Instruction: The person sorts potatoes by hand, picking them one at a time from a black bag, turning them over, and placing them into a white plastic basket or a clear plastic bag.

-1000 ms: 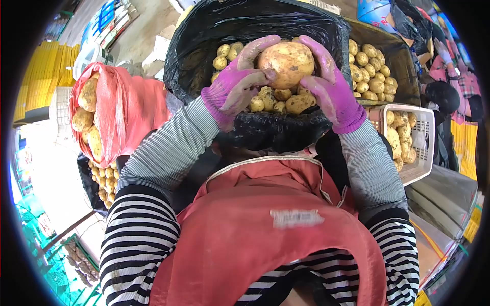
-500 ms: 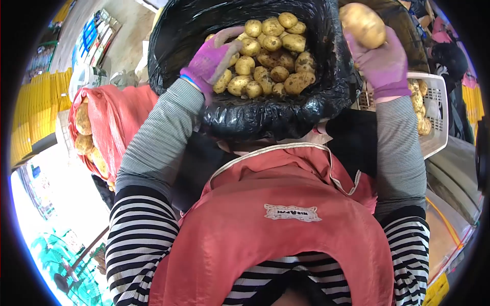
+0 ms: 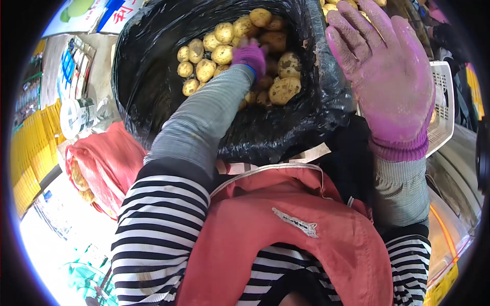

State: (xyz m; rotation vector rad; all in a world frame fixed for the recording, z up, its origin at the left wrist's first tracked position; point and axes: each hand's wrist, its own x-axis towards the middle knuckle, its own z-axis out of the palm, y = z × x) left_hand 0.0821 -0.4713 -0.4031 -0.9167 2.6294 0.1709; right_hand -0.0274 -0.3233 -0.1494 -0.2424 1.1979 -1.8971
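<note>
Several potatoes [image 3: 205, 70], some with dirt on them, lie in a container lined with a black plastic bag [image 3: 153, 86]. Down among them is my left hand [image 3: 250, 57], in a purple glove; its fingers are blurred and partly hidden, so whether it grips a potato cannot be made out. My right hand [image 3: 385, 76], in a dirty purple glove, is raised at the right of the bag with its fingers spread and nothing in it. Beyond its fingertips, more potatoes [image 3: 331, 7] show at the top edge.
A red mesh sack [image 3: 109, 158] with potatoes stands at the left, with a white bucket [image 3: 78, 116] behind it. At the right is a white plastic crate [image 3: 443, 104], partly behind my right hand. Yellow stacked material [image 3: 38, 153] lines the far left.
My left hand has moved right, deeper among the potatoes. My right hand has let go of the large potato and opened wide, nearer the camera. The view has shifted, and the potatoes lie differently.
</note>
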